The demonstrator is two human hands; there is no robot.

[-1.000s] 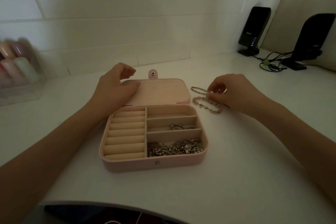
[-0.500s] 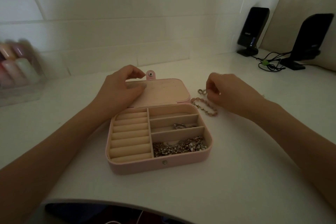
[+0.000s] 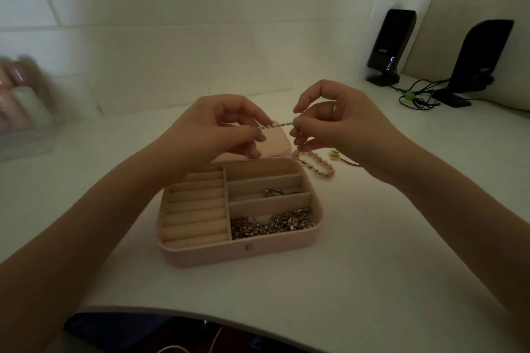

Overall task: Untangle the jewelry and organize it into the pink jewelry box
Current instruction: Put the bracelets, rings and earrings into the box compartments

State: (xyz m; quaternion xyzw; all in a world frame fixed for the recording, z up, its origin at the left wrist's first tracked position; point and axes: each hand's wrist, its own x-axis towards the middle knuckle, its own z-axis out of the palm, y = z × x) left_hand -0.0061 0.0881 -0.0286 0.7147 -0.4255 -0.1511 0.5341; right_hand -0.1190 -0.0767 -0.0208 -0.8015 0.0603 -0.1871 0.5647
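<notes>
The pink jewelry box [image 3: 246,252] lies open on the white desk, its lid flat behind it. Ring rolls fill its left side. A silver ring [image 3: 272,192] sits in the middle right compartment and a heap of silver chain [image 3: 269,223] in the front one. Above the lid, my left hand [image 3: 212,129] and my right hand [image 3: 338,120] each pinch an end of a thin beaded chain [image 3: 276,125], stretched between them. A pink bead bracelet [image 3: 315,167] and a red cord with a gold charm [image 3: 339,157] lie on the desk right of the box.
Two black speakers [image 3: 390,46] [image 3: 479,60] with tangled cables [image 3: 415,97] stand at the back right. A clear organizer with pastel bottles [image 3: 23,106] stands at the far left by the tiled wall. The desk's front edge curves near me.
My right hand lifted the thin chain off the desk and brought it over the lid. My left hand left the lid and took the chain's other end.
</notes>
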